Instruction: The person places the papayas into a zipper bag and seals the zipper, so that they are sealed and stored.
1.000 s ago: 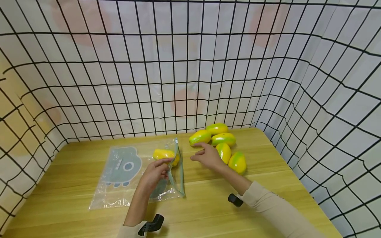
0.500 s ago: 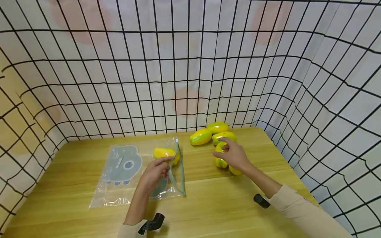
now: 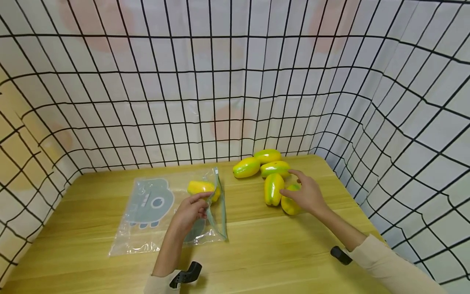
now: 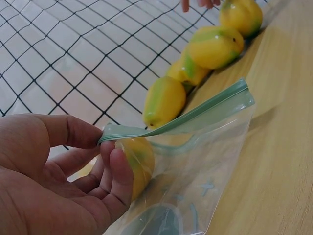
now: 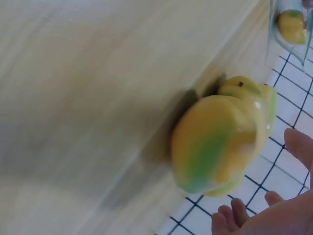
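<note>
Papaya [image 3: 290,205] at the near right lay on the table [image 3: 257,253], now within grasp: the right hand [image 3: 308,192] had shifted rightward to it, fingers spread, while the left hand [image 3: 188,211] pinched the zip bag [image 3: 152,202] by its mouth, another papaya [image 3: 198,187] inside.

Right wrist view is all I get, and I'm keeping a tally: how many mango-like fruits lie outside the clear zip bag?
Observer: Five mango-like fruits lie on the wooden tabletop, to the right of the clear zip bag.
Operator: What is the left hand doing?
Observer: In the left wrist view, the left hand pinches the bag's green zip strip.
Operator: Any print on the bag?
Observer: Yes, the head view shows a blue-grey cartoon figure with a round eye.
</note>
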